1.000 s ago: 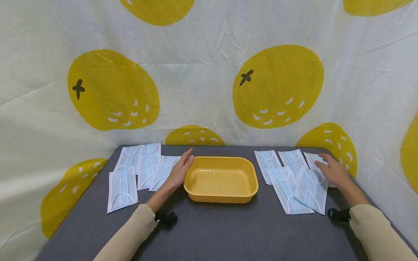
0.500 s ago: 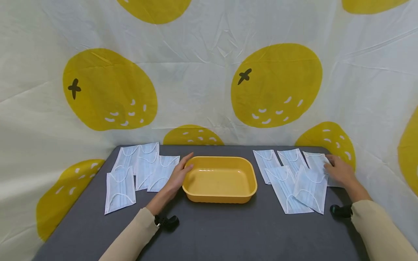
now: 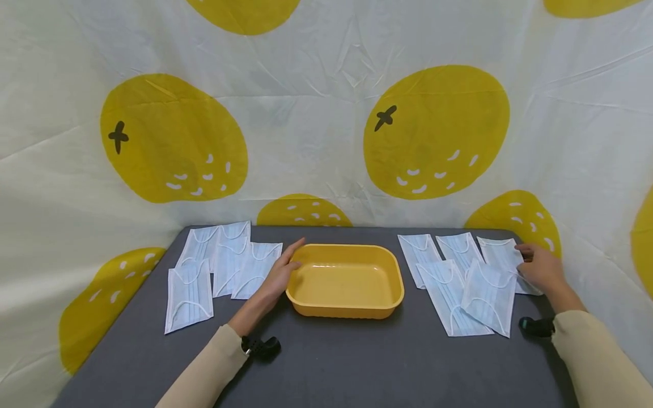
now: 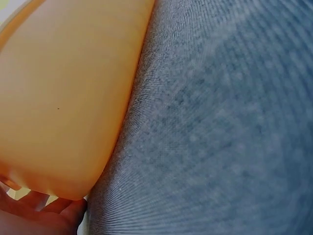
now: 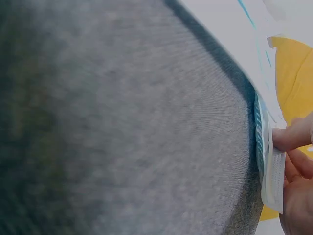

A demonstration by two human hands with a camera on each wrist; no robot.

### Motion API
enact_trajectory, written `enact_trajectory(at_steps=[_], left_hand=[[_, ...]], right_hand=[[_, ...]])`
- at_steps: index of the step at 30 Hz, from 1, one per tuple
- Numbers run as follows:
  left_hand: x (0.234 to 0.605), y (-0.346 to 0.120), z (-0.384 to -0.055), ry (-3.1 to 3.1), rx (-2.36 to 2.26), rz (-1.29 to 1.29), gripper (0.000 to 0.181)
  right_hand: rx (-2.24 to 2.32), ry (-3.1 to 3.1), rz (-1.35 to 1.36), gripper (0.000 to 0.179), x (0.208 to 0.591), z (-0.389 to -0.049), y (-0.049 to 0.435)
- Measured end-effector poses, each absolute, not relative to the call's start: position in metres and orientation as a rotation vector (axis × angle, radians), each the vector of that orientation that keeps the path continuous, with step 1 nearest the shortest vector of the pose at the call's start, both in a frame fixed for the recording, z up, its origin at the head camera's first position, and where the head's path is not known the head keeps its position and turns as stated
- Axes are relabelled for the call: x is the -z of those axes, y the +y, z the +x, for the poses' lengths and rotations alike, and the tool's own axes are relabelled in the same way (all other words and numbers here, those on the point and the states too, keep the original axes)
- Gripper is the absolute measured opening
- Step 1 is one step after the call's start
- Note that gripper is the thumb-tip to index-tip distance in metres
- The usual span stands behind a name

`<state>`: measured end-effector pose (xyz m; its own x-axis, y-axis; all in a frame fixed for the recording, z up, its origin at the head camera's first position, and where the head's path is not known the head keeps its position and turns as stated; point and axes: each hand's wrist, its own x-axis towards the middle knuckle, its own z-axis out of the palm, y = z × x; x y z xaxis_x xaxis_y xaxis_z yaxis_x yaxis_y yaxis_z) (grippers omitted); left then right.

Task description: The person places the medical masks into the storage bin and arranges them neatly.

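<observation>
A yellow plastic basin point(image 3: 347, 311) stands mid-table. At its left end my left hand point(image 3: 275, 279) grips it, thumb over the rim; in the left wrist view, fingers point(image 4: 71, 213) curl against the basin's outer wall point(image 4: 63, 107). On the far right, my right hand point(image 3: 543, 273) pinches the right edge of a pale blue face mask point(image 3: 502, 255). The right wrist view shows the thumb point(image 5: 289, 136) on the white edge of that mask point(image 5: 275, 186), with fingers behind it. Its lower left part lies under another mask point(image 3: 487, 297).
Several masks point(image 3: 446, 294) overlap right of the basin. Another group of masks point(image 3: 190, 297) lies on the left side of the dark grey table point(image 3: 357, 362). A white curtain point(image 3: 306, 136) with yellow fruit prints hangs right behind the table.
My right hand has moved from over the far right mask to its right edge and now pinches it. My left hand has settled onto the basin's left rim, thumb now over it.
</observation>
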<state>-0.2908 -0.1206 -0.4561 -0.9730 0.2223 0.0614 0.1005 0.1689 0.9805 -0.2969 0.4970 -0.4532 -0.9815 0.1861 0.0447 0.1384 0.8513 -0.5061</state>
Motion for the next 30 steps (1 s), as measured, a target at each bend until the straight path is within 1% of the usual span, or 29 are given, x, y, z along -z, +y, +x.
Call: enact_trajectory(at_steps=[4, 12, 18, 22, 30], left_hand=[[0.457, -0.121, -0.29, 2.304, -1.91, 0.277, 0.059], [0.457, -0.122, -0.292, 2.289, -1.908, 0.27, 0.062], [0.454, -0.122, -0.291, 2.269, -1.896, 0.259, 0.063], [0.453, -0.122, -0.292, 2.267, -1.885, 0.262, 0.062], [0.455, -0.122, -0.29, 2.279, -1.889, 0.313, 0.053]], right_hand=[[-0.791, -2.937, -0.272, 0.049, 0.453, -0.297, 0.498], [-0.809, -2.935, -0.297, 0.051, 0.453, -0.3, 0.502], [-0.854, -2.906, -0.319, 0.045, 0.451, -0.3, 0.5], [-0.881, -2.88, -0.344, 0.044, 0.447, -0.299, 0.495], [-0.859, -2.872, -0.325, 0.044, 0.439, -0.3, 0.494]])
